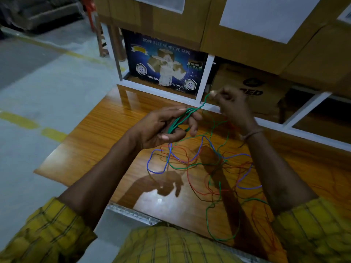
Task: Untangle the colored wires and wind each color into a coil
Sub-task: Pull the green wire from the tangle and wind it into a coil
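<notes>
I see my left hand (167,126) raised over the middle of the bench (98,141), its grip closed around a bundle of several loops of the green wire (180,118), thumb pressed below and fingers curled over the top. From that bundle a single green strand climbs toward the far edge of the bench, where my right hand (230,103) pinches it between thumb and fingertip, the other fingers curled in; that grip is narrow and tight on the green wire. The rest of the green wire trails down from the left hand and runs loose across the bench, ending in a big loop at the near edge by my shirt. Under and between my forearms lies the tangle: the blue wire (157,168) loops out toward the left side and crosses to the right, while the red wire (193,184) snakes through the middle, both lying on the bench surface and crossing the green strands in several places. Past the far edge stands a blue adhesive tape box (165,63) on a shelf, with brown cartons (252,35) stacked above it.
</notes>
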{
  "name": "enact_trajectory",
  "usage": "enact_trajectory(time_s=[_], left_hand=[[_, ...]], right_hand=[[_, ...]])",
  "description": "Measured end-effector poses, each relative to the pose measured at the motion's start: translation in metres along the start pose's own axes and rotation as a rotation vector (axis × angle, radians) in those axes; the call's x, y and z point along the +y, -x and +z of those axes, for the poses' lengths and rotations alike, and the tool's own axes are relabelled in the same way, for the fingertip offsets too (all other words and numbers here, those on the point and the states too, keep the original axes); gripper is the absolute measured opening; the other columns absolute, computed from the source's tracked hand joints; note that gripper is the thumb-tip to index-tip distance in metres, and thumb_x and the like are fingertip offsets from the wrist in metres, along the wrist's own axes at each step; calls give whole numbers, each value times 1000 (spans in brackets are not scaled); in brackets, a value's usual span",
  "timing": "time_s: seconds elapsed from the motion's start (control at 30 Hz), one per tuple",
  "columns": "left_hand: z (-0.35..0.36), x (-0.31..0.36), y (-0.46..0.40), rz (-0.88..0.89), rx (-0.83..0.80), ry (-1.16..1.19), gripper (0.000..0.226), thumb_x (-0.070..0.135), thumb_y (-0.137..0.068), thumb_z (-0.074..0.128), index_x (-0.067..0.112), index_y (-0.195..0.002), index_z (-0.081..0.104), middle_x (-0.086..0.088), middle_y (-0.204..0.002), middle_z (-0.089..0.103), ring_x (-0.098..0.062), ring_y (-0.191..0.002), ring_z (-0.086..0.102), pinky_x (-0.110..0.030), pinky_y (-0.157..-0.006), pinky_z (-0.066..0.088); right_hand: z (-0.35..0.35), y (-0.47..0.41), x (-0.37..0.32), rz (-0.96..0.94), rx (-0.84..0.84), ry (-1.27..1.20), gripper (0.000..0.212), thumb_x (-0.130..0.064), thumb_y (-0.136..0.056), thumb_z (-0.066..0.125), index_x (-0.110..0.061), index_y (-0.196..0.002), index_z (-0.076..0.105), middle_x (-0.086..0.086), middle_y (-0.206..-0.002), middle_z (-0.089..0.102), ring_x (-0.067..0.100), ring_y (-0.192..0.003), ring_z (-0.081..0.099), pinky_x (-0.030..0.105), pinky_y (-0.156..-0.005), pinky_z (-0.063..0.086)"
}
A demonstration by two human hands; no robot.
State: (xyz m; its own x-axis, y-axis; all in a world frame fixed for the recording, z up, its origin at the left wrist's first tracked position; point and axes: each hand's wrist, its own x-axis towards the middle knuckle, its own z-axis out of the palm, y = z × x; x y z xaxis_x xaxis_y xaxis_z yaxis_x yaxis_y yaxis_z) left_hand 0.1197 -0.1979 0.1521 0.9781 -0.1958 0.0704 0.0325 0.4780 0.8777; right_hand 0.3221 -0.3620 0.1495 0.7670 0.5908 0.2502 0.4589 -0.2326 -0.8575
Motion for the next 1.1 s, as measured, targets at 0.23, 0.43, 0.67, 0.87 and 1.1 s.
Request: enact_trajectory(time_s=[0.23,0.43,0.67,0.87,1.1], left_hand=[[25,7,-18,204,136,213,36,17,-112,29,3,-134,54,-12,-126,73,-14,-66,68,-20,-57,56],[29,-2,-50,425,405,13,30,18,-116,29,4,-141,39,-21,-149,57,-45,-125,65,-55,-100,57],[37,-6,-59,384,692,-1015,33,26,-115,33,5,-139,40,-9,-142,61,-18,-111,73,-44,-98,59],[25,-16,-46,188,661,-1309,34,42,-113,32,13,-126,46,-8,-117,67,-20,-72,72,-44,-68,60],[24,-28,-45,-21,396,-731,28,24,-116,36,4,-125,53,-24,-118,69,-23,-46,47,-25,-48,30]], right_hand=[[52,63,4,224,-347,-17,46,-40,-105,56,-2,-83,67,9,-60,55,13,-44,45,23,-46,35],[28,110,-8,194,-678,-389,20,-15,-107,57,5,-109,62,20,-65,66,20,-44,56,26,-51,48],[-19,112,-4,157,-691,-720,19,-12,-100,59,-3,-117,62,16,-69,70,40,-99,72,52,-108,46],[-57,94,2,85,-663,-896,22,-16,-103,50,-2,-115,62,3,-56,45,16,-49,49,43,-78,59],[-77,42,1,56,-463,-776,33,-20,-104,47,-13,-100,78,-3,-57,26,11,-47,18,32,-48,16]])
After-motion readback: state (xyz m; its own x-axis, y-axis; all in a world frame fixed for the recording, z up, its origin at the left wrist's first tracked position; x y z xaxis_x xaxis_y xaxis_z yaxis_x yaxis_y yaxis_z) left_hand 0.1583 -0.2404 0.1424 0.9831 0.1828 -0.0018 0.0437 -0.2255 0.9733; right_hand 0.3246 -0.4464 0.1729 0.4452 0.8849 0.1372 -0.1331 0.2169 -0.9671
